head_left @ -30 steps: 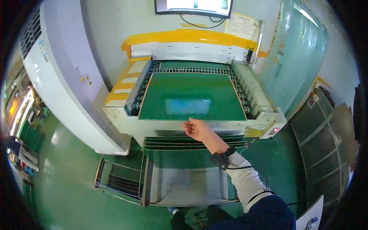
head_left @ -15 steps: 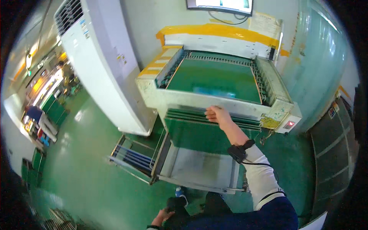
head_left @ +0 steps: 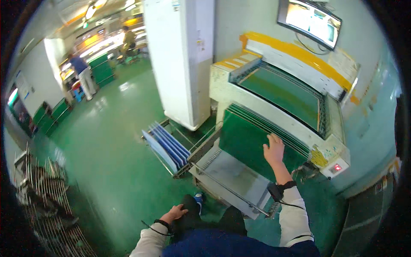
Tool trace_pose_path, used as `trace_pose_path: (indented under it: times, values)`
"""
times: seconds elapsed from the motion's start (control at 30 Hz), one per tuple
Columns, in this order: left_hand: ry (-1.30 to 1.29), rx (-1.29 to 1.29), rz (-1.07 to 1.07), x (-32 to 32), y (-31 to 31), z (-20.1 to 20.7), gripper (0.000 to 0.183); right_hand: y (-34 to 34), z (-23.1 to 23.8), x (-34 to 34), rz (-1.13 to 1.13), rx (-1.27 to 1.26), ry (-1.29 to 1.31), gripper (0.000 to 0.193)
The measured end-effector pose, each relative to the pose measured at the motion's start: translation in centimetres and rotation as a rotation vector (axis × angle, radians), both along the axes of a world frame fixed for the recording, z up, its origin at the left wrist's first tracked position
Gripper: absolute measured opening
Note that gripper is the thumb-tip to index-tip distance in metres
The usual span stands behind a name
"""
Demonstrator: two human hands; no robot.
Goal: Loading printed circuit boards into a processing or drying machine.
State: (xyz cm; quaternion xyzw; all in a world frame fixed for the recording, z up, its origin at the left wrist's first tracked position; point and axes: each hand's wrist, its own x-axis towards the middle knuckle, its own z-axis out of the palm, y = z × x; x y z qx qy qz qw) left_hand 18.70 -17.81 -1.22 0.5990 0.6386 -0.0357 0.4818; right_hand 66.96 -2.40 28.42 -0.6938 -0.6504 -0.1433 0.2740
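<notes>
Several dark green flat panels (head_left: 244,139) stand upright in a row on a metal cart (head_left: 227,165), close against the front of a white machine. My right hand (head_left: 274,150) is over the face of the nearest panel, fingers apart and pointing up, with nothing held. Whether the fingertips touch the panel I cannot tell. My left hand (head_left: 175,212) lies on my left thigh with its fingers stretched out, and it holds nothing. A green sheet (head_left: 280,92) lies flat on the rollers of the machine (head_left: 220,88).
Blue-and-white boards (head_left: 165,145) lean in a low frame left of the cart. A tall white cabinet (head_left: 177,64) stands behind it. Metal racks (head_left: 51,201) fill the lower left. A screen (head_left: 310,21) hangs on the wall. Two people work far off at the left.
The view has turned left, so the scene sits further right. My right hand has come down from the panels' top edges to the front panel's face. My left hand shows more fully.
</notes>
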Motion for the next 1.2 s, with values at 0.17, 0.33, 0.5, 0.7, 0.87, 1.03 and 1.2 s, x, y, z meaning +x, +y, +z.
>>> trace_pose_path:
  times: [0.17,0.33,0.5,0.7,0.87,1.03,1.2]
  values:
    - [-0.032,0.092,-0.24,0.7,-1.0,4.9,0.075,-0.1,0.1,0.8,-0.098,-0.192,0.026,0.054]
    - [0.075,0.037,-0.052,1.0,-1.6,4.5,0.089,-0.2,-1.7,0.0,-0.138,-0.247,0.047,0.053]
    - [0.147,0.052,-0.001,0.7,-2.3,5.2,0.086,0.4,-0.3,-1.1,-0.156,-0.11,0.01,0.055]
    - [0.127,-0.224,-0.097,0.9,-0.3,5.9,0.085,2.2,0.2,0.2,-0.194,-0.204,-0.037,0.046]
    - [0.109,-0.16,-0.137,0.5,0.0,3.2,0.093,4.6,-1.1,1.5,-0.085,-0.24,0.019,0.024]
    - [0.13,-0.258,-0.081,0.9,0.1,4.4,0.089,8.8,-2.3,4.4,-0.132,-0.466,-0.14,0.025]
    - [0.09,-0.282,-0.009,0.1,-0.7,4.1,0.086,11.3,-2.8,4.5,-0.197,-0.547,-0.073,0.038]
